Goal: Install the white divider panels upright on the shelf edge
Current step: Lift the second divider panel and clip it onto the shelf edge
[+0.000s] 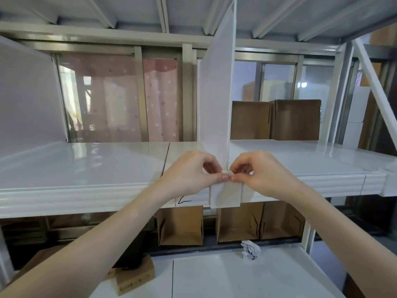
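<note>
I see bare shelf (86,164) left of the upright divider panel (217,93); right of it, cardboard boxes (275,119) block the back, front clear.

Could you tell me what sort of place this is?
Probably a stockroom or warehouse: white metal shelving, open cardboard boxes on the shelves, and a divider being fitted by both hands.

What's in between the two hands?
In the head view, the bottom front edge of the upright white divider panel stands between the left hand and right hand, pinched by both.
</note>
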Tool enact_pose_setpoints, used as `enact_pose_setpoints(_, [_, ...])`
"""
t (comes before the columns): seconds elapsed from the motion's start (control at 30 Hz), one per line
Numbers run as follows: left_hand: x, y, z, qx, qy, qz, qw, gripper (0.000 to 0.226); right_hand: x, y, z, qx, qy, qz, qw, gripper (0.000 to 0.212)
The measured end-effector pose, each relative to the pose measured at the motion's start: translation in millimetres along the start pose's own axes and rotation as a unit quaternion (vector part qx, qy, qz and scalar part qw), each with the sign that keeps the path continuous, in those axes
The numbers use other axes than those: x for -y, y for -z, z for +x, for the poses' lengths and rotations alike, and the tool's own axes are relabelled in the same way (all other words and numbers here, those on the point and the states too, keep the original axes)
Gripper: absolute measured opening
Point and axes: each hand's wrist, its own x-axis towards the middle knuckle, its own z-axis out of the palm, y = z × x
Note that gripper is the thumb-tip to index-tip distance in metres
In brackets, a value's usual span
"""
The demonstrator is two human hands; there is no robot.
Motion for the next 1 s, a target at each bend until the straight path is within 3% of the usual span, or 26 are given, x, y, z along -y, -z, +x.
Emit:
enact_pose_setpoints(0.23, [3,4,4,0.027,-0.026,0.009,0.999,0.025,4,-2,2,0.004,-0.018,0.004,1.000,0.003])
enact_pose_setpoints(0.6, [9,12,5,0.055,-0.042,0.024,0.997,0.028,11,-5,5,0.003,-0.026,0.039,0.999,0.015])
enact_pose_setpoints(0.73, [18,25,-3,0.064,-0.031,0.024,0.997,0.028,19,-15,12,0.008,-0.006,0.032,0.999,0.002])
enact_pose_setpoints(1.0, [22,38,-9,0.079,-0.022,0.018,0.996,0.027,29,-22,16,0.014,0.005,0.038,0.999,0.005])
